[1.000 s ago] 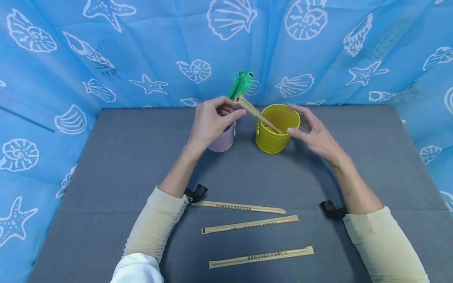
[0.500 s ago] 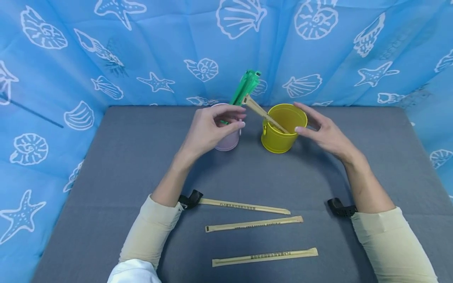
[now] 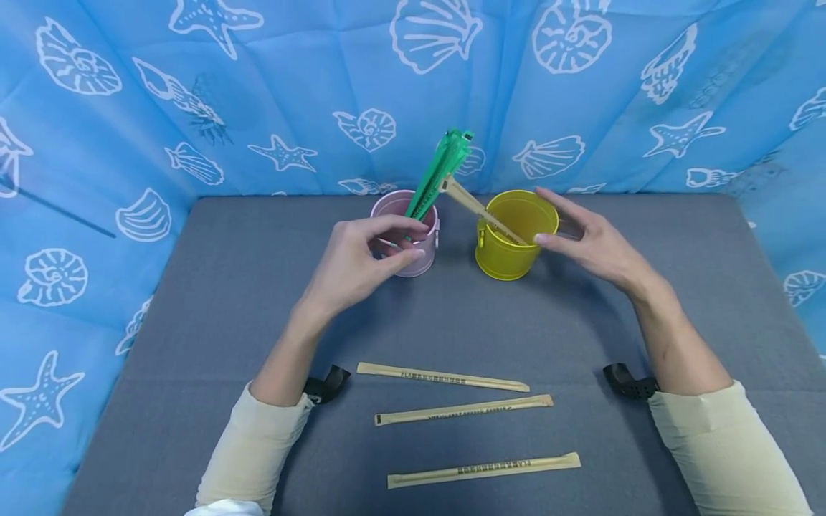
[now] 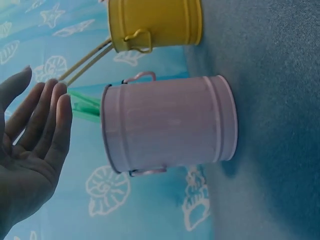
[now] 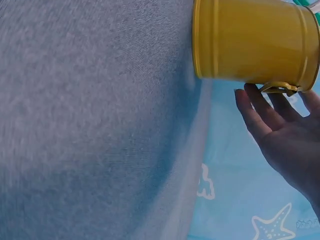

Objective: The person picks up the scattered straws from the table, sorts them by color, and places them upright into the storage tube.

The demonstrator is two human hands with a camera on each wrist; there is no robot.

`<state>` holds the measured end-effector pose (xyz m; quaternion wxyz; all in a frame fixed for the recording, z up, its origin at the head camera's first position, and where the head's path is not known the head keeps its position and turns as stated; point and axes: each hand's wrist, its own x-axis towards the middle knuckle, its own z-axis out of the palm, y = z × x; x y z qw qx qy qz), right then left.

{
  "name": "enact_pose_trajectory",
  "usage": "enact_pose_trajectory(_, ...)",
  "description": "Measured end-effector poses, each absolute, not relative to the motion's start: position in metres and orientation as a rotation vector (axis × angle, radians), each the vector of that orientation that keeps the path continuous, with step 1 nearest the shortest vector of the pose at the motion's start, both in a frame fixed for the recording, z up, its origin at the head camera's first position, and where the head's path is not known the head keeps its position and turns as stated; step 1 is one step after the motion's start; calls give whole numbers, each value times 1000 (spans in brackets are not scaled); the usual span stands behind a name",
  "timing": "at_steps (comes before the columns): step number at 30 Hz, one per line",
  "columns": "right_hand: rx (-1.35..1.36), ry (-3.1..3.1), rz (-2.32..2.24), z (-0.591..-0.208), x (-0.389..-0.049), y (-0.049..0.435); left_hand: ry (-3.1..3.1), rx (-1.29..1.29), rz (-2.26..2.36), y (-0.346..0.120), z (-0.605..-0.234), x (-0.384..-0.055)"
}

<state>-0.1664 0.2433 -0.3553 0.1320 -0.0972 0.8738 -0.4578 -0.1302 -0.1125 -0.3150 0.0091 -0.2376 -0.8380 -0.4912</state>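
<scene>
Close to the table's (image 3: 213, 301) far edge, your left hand (image 3: 358, 265) is hanging before the pink bucket (image 4: 170, 122), its grip lying loosely spread and holding nothing. Your right hand (image 3: 600, 247) is touching the yellow bucket (image 3: 506, 259), its grip resting spread about the right side, not pinching. Tan wrapped sticks (image 3: 474, 206) are leaning from that bucket, jutting past its left rim; a bump could be tipping them out. Green sticks (image 3: 435, 175) are slanting from the pink bucket toward them, crowding the gap. Three loose tan sticks (image 3: 463, 410) are lying nearer you; your left wrist camera (image 3: 327, 385), sitting beside the farthest, could be dragging it. Beyond the far edge, a blue curtain (image 3: 290, 72) is hanging.
</scene>
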Motion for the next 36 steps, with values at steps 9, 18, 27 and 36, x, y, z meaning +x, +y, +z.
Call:
enact_pose_trajectory(9, -268, 2503, -1380, -353, -164, 242, -2656, -831, -1496, -122, -313, -113)
enact_pose_trajectory(18, -240, 2475, -1403, -353, -162, 245, -2734, -923, -1511, -132, -327, -97)
enact_pose_trajectory(27, -218, 2464, -1425, -353, -162, 244, -2885, -924, -1450, -149, -349, -83)
enact_pose_trajectory(36, -234, 2441, -1454, -357, -163, 241, -3104, -956, -1239, -164, -364, -67)
